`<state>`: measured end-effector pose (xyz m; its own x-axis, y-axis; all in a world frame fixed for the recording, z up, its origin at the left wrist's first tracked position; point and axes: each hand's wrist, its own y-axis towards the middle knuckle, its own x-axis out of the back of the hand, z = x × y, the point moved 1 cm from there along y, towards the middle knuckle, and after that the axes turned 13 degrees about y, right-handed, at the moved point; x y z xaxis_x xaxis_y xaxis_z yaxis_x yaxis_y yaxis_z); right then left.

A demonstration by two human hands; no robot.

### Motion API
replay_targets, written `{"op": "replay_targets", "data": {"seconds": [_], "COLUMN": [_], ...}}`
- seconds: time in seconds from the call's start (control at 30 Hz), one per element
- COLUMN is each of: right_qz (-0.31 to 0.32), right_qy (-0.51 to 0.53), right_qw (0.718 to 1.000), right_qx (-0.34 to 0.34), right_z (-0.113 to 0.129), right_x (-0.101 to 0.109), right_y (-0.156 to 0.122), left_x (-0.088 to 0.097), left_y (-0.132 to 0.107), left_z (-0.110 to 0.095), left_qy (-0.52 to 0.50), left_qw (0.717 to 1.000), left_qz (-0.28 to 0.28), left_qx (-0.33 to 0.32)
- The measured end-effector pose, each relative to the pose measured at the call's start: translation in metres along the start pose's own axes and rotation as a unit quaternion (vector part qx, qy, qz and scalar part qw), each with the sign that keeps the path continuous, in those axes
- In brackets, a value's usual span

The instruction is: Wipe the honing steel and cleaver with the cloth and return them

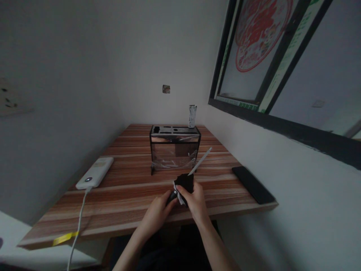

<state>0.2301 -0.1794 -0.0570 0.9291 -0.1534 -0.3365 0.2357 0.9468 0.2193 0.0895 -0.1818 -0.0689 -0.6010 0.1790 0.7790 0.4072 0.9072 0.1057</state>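
Both my hands meet over the front middle of the wooden table (126,195). My left hand (156,214) is closed round the dark handle of a knife (200,161), whose pale blade points up and to the right. My right hand (196,203) pinches a dark cloth (185,182) with a white edge, wrapped round the blade near the handle. Just behind them stands a knife block (175,148) with a black slotted top and a clear front.
A white power bank (96,172) lies at the left with a white cable running off the front edge. A black phone (252,183) lies at the right edge by the wall. A small silver can (192,116) stands at the back. A framed window (270,75) is on the right wall.
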Motion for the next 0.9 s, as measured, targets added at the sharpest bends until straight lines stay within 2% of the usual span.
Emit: {"op": "replay_targets", "data": {"seconds": [0.33, 0.6, 0.9], "right_qz": [-0.002, 0.003, 0.001], "right_qy": [0.013, 0.024, 0.027], "right_qw": [1.000, 1.000, 1.000], "right_qx": [0.001, -0.004, -0.015], "right_z": [-0.006, 0.002, 0.000], "right_x": [0.003, 0.002, 0.013], "right_y": [-0.003, -0.002, 0.010], "left_x": [-0.001, -0.002, 0.002], "left_y": [-0.002, -0.001, -0.004], "left_z": [0.002, 0.001, -0.005], "left_qy": [0.012, 0.027, 0.025], "left_qw": [1.000, 1.000, 1.000], "left_qz": [-0.002, 0.006, 0.001], "left_qx": [-0.002, 0.010, 0.009]}}
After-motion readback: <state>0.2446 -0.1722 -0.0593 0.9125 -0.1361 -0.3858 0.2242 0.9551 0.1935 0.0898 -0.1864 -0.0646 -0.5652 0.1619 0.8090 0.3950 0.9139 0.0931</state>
